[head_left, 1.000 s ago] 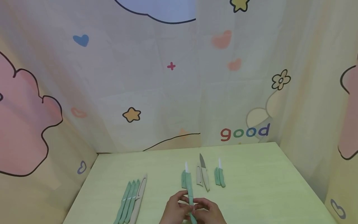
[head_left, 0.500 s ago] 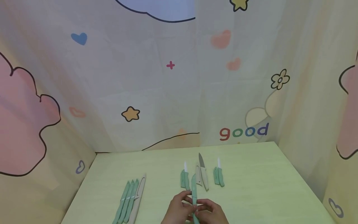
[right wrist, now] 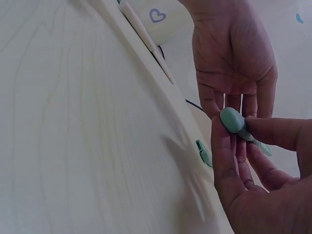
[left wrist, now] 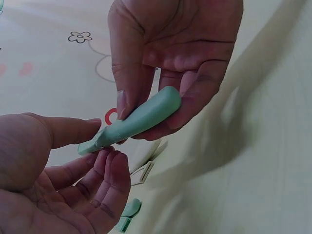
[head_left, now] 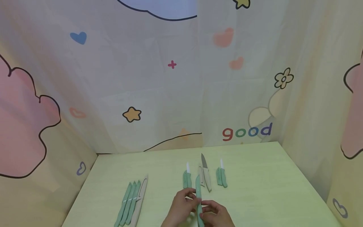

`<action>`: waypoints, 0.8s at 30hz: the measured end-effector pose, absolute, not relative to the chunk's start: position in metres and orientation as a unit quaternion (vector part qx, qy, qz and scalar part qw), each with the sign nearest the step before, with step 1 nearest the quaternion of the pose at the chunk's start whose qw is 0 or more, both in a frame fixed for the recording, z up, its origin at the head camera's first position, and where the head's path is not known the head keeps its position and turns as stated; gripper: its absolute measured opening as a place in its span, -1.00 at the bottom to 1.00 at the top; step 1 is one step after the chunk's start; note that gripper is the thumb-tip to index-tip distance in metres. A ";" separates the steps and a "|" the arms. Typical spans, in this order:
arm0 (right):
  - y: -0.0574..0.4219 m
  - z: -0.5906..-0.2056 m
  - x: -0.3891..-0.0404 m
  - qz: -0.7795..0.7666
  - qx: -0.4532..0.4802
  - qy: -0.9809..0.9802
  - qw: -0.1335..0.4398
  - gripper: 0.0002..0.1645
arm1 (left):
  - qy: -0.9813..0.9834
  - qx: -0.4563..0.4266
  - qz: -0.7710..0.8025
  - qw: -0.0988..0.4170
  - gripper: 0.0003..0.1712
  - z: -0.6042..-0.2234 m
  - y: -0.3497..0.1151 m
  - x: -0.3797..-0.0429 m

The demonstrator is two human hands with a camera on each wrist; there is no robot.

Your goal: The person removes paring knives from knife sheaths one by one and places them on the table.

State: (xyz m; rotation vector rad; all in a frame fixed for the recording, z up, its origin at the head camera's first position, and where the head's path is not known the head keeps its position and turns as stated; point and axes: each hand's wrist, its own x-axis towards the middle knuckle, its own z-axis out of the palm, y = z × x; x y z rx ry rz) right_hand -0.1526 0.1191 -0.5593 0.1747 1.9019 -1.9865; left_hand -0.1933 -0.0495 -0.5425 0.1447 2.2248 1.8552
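A green knife in a matching green sheath [head_left: 198,186] stands out over the table's near middle, tip pointing away. My left hand [head_left: 182,205] pinches its sheathed part between thumb and fingers. Lower down, the handle [left wrist: 146,114] is pinched by my right hand [head_left: 216,212]; the right wrist view shows the rounded handle end [right wrist: 233,120] toward the camera. Just beyond the hands lie a small green knife [head_left: 188,179] with a white blade beside its sheath [head_left: 185,180], and a cream knife [head_left: 207,179] with a grey blade beside its cream sheath [head_left: 201,177], partly covered.
To the right lies another small green knife [head_left: 223,178], white blade bare, its sheath [head_left: 219,177] alongside. At the left, three green sheathed knives [head_left: 129,201] lie in a row against a longer cream sheathed knife [head_left: 139,201]. Patterned curtains [head_left: 153,78] enclose the pale table [head_left: 263,189].
The held knife has shifted a little right, off the small green knife behind it. My left hand has moved slightly up along the sheath, and both hands still hold the knife.
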 end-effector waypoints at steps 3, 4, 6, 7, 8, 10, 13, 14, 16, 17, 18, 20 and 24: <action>0.120 -0.561 -0.152 -0.709 0.061 0.676 0.191 -0.39 | 0.762 0.048 0.637 0.109 -0.58 -0.539 -0.048 -0.201; 0.121 -0.561 -0.152 -0.709 0.060 0.677 0.190 -0.39 | 0.759 0.047 0.640 0.107 -0.58 -0.539 -0.048 -0.203; 0.121 -0.562 -0.151 -0.709 0.055 0.677 0.189 -0.39 | 0.754 0.043 0.647 0.105 -0.56 -0.538 -0.047 -0.208; 0.121 -0.562 -0.151 -0.710 0.052 0.676 0.189 -0.39 | 0.750 0.041 0.651 0.105 -0.54 -0.538 -0.047 -0.209; 0.121 -0.562 -0.150 -0.712 0.049 0.674 0.190 -0.39 | 0.747 0.038 0.656 0.105 -0.54 -0.538 -0.047 -0.211; 0.121 -0.562 -0.150 -0.714 0.044 0.672 0.191 -0.38 | 0.740 0.033 0.663 0.109 -0.52 -0.538 -0.047 -0.213; 0.119 -0.561 -0.149 -0.716 0.037 0.669 0.194 -0.37 | 0.730 0.027 0.673 0.112 -0.51 -0.539 -0.046 -0.215; 0.119 -0.560 -0.149 -0.717 0.036 0.668 0.196 -0.36 | 0.729 0.027 0.675 0.112 -0.52 -0.539 -0.046 -0.215; 0.118 -0.559 -0.148 -0.722 0.029 0.662 0.197 -0.35 | 0.727 0.026 0.677 0.110 -0.52 -0.539 -0.046 -0.215; 0.118 -0.559 -0.148 -0.726 0.025 0.658 0.199 -0.35 | 0.728 0.027 0.677 0.108 -0.52 -0.538 -0.046 -0.215; 0.118 -0.559 -0.148 -0.730 0.020 0.653 0.200 -0.34 | 0.728 0.026 0.677 0.108 -0.53 -0.533 -0.046 -0.212; 0.118 -0.561 -0.147 -0.736 0.011 0.647 0.202 -0.34 | 0.731 0.025 0.673 0.105 -0.54 -0.527 -0.045 -0.210; 0.119 -0.564 -0.147 -0.735 0.008 0.647 0.203 -0.36 | 0.732 0.026 0.673 0.101 -0.52 -0.527 -0.046 -0.209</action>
